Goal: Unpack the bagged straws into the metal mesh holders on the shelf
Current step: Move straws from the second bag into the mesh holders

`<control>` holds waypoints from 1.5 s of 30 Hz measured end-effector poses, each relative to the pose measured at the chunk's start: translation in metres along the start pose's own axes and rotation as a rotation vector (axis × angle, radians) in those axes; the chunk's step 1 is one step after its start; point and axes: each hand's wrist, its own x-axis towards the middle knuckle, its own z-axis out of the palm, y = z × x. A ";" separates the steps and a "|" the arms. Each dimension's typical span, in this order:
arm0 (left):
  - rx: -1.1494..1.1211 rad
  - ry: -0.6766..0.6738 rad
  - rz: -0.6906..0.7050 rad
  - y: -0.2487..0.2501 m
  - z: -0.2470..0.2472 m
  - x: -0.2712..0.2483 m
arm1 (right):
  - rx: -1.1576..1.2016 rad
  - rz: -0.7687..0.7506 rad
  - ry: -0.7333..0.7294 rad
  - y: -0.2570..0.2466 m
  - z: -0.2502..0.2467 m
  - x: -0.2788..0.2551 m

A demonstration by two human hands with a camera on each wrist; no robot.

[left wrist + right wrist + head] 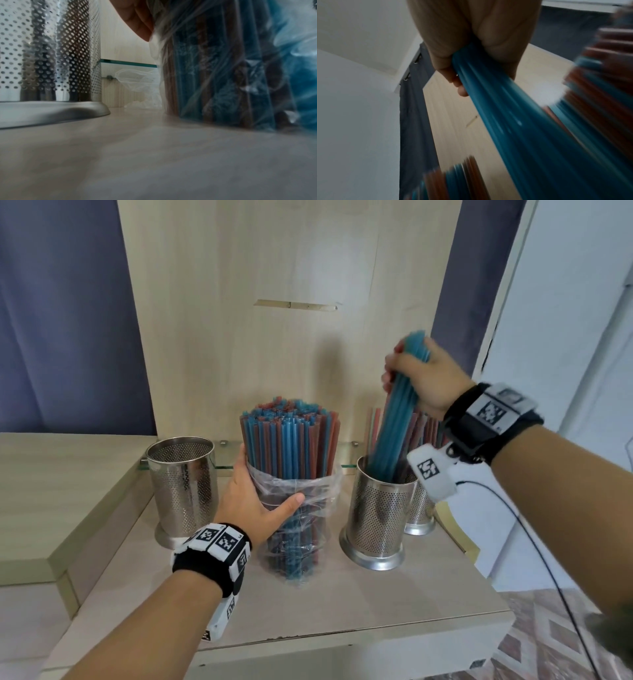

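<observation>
A big bunch of red and blue straws (290, 440) stands in a clear plastic bag (301, 508) in the middle of the frame, on the shelf (342, 604). The left hand (255, 505) wraps its grip around the bag. On the right, the right hand (423, 378) grasps blue straws (394, 436) with their bottoms inside a metal mesh holder (375, 525); an empty holder (183, 484) stands at the left.

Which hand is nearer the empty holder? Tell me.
Left. The left hand grips the bag right beside the empty holder; the right hand holds blue straws across the shelf.
</observation>
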 end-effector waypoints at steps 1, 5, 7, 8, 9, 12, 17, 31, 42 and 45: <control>-0.001 0.003 0.003 0.001 0.000 0.000 | 0.004 0.026 -0.012 0.012 0.001 -0.003; -0.015 0.006 0.012 0.002 0.000 0.000 | -0.073 0.078 -0.033 0.047 0.010 -0.019; -0.010 0.005 0.009 0.001 0.000 0.000 | -0.120 0.092 0.009 0.060 0.012 -0.021; -0.007 0.004 0.009 0.001 0.000 0.000 | -0.130 0.095 0.057 0.064 0.012 -0.020; -0.006 0.003 0.011 0.001 0.000 0.000 | -0.165 0.095 0.118 0.069 0.011 -0.018; -0.016 0.004 0.019 0.003 0.000 0.000 | -0.472 0.070 0.234 0.071 0.009 -0.015; -0.008 0.004 0.011 0.004 0.000 0.000 | -0.844 -0.126 0.134 0.065 0.012 -0.015; 0.005 0.006 0.004 0.003 0.001 -0.001 | -1.080 -0.339 0.076 0.068 -0.019 -0.088; 0.047 0.008 -0.013 0.008 0.000 -0.003 | -1.389 -0.222 -0.193 0.091 0.007 -0.096; 0.036 0.009 -0.015 0.006 0.001 -0.002 | -1.191 -0.332 -0.122 0.076 0.019 -0.100</control>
